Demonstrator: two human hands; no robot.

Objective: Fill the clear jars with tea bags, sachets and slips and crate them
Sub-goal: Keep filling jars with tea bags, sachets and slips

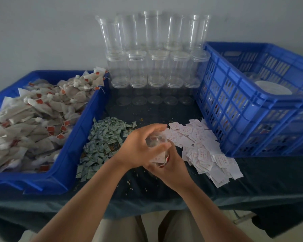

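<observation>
both hands are on one clear jar point(156, 140), held just above the dark tablecloth point(164, 193) in the middle of the table. left hand point(138, 147) is curled over the jar's upper end, fingers wrapped round the top. right hand point(170, 169) cups it from underneath with the fingers curled round the lower part. through the plastic you can see a white slip and a bit of red inside. can't tell if the lid is on, the left hand covers that end.

left side of the table has a blue tray point(73, 137) heaped with tea bags point(33, 119), red tags showing all over. just beside the tray is a pile of greenish sachets point(103, 142), and on the other side of the hands a pile of white slips point(203, 149) with red print, spreading up against the blue crate point(234, 95) on the right. something round and pale point(273, 89) sits inside the crate, can't make out what. empty jars point(156, 58) are stacked in rows against the wall at the back. little grains point(129, 182) are scattered on the cloth.
</observation>
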